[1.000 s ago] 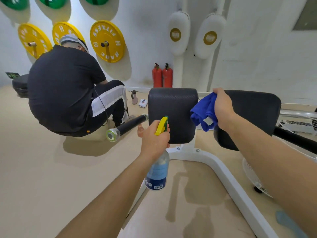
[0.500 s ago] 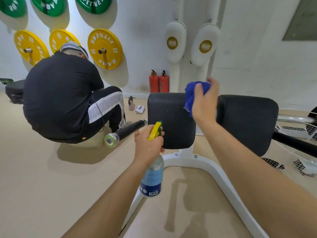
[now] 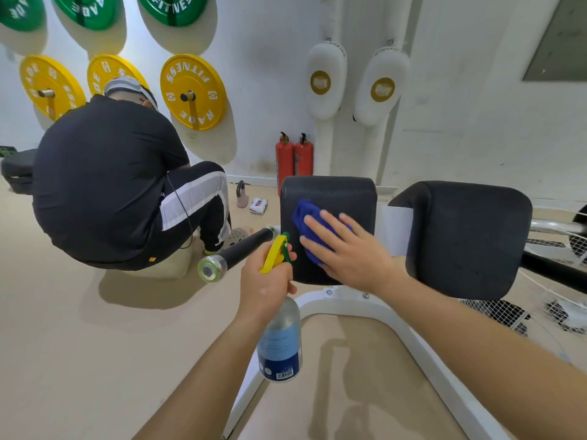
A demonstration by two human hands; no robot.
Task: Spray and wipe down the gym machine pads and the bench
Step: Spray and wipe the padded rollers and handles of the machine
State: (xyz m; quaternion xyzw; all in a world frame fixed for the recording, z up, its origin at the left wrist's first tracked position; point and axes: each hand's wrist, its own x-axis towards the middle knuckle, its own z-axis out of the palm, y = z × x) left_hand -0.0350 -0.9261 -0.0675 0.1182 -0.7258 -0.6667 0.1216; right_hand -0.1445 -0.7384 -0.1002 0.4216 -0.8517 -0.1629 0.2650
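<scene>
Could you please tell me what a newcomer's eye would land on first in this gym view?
At centre, the right hand presses a blue cloth flat against the left black pad, while the left hand grips a spray bottle just below and left of it. To the left, a person in black is hunched over, back to the camera, in front of yellow weight plates on the white wall.

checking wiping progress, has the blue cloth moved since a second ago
Yes. The blue cloth went from the right edge of the left pad onto its front face, under the right hand.
</scene>
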